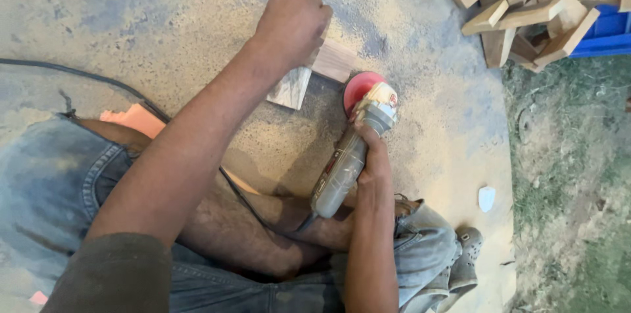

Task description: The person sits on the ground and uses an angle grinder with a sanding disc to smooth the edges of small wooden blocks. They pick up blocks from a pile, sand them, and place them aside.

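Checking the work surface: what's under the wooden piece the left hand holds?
The wooden piece rests on a sawdust-covered concrete floor. The left hand covers its top. The right hand holds an angle grinder beside it. The contact patch underneath is hidden.

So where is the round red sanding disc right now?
In the head view, the red disc sits near the middle, on the grinder held by the right hand, just right of the wooden block.

The small pale wooden block [314, 71] I am working on sits tilted on the sawdust-covered ground, one end under my fist, while the grey angle grinder [348, 155] with its round red sanding disc [360, 89] lies slanted just beside the block's lower right edge.
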`<move>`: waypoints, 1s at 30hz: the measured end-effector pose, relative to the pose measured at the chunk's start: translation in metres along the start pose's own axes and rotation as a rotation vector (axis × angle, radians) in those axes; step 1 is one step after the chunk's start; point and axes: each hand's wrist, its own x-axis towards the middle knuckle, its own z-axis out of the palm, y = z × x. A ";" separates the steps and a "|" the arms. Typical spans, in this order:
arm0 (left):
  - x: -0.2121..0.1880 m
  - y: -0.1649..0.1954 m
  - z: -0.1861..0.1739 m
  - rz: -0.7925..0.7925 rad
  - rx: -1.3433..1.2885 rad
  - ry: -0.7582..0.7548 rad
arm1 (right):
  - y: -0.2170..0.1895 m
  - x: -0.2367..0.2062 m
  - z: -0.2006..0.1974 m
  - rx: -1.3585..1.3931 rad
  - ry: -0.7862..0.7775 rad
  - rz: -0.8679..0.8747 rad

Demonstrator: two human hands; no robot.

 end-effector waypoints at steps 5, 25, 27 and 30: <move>-0.003 -0.002 0.002 0.025 0.003 0.033 | 0.001 0.002 0.021 -0.075 -0.001 -0.001; -0.032 -0.010 -0.026 -0.157 0.203 -0.031 | 0.001 -0.022 0.006 0.140 -0.027 -0.060; -0.048 -0.002 -0.032 -0.197 0.171 -0.066 | -0.002 -0.021 0.010 0.117 -0.030 -0.084; -0.069 0.009 -0.038 -0.140 0.048 -0.049 | -0.002 -0.023 0.016 0.029 -0.024 -0.093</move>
